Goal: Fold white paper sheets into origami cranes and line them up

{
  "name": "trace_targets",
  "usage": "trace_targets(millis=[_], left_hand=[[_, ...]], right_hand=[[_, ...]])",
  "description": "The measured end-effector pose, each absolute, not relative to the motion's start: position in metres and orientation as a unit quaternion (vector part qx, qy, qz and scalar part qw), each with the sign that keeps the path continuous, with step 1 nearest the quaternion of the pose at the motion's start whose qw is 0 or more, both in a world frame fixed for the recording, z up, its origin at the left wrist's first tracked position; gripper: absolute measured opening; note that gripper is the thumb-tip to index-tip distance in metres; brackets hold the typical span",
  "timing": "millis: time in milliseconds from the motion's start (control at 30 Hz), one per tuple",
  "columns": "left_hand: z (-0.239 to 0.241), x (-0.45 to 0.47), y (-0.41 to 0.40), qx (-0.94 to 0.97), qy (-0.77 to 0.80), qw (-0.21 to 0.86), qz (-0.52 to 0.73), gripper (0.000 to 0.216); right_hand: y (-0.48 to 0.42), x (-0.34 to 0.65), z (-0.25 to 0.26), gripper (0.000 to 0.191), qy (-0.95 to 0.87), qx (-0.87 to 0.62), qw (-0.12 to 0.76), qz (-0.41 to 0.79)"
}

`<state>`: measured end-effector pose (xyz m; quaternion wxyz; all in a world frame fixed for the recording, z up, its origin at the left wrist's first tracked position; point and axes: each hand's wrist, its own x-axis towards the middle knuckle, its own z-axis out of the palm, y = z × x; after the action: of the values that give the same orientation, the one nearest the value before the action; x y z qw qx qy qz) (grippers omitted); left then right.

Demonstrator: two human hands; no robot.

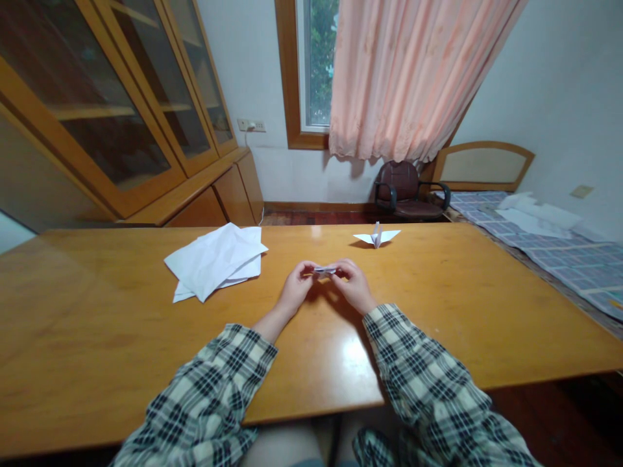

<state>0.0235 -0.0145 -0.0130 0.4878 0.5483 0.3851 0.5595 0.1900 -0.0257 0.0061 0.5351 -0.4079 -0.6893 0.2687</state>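
Observation:
Between my two hands is a small piece of folded white paper [324, 270], held just above the table and seen nearly edge-on. My left hand [298, 285] pinches its left end between thumb and fingers. At the other end, my right hand [353, 284] grips it the same way. The paper's exact folded shape is too small to make out. Beyond my right hand a finished-looking paper crane [376, 237] stands with its wings spread. A loose stack of white paper sheets [217, 259] lies to the left of my left hand, apart from it.
The wooden table [452, 292] spans the view, with its front edge close to my lap. A glass-fronted cabinet [146, 97] rises at the left. Behind the table are an office chair [406, 188] and a pink curtain [403, 78]. A bed [559, 253] stands at the right.

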Motion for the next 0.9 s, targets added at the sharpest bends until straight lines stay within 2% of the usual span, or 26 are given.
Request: trace_targets(millis=[167,367,467,733,900], left_hand=[[-0.013,0.021,-0.013,0.586,0.435,0.382,0.567,0.010],[-0.012,0.026,-0.017,0.507,0.392,0.545,0.540,0.036],[-0.008,0.027,-0.020,0.452,0.397,0.604,0.522,0.038],[0.000,0.028,-0.023,0.429,0.411,0.619,0.514,0.045],[-0.001,0.026,-0.021,0.405,0.426,0.624,0.515,0.039]], right_hand=[[-0.026,0.191,0.007,0.013,-0.694,-0.401,0.539,0.260],[-0.025,0.192,0.005,0.014,-0.692,-0.381,0.558,0.254],[-0.025,0.192,0.004,0.015,-0.703,-0.376,0.555,0.238],[-0.026,0.191,0.002,0.017,-0.727,-0.372,0.527,0.235],[-0.029,0.189,0.004,0.021,-0.742,-0.375,0.496,0.250]])
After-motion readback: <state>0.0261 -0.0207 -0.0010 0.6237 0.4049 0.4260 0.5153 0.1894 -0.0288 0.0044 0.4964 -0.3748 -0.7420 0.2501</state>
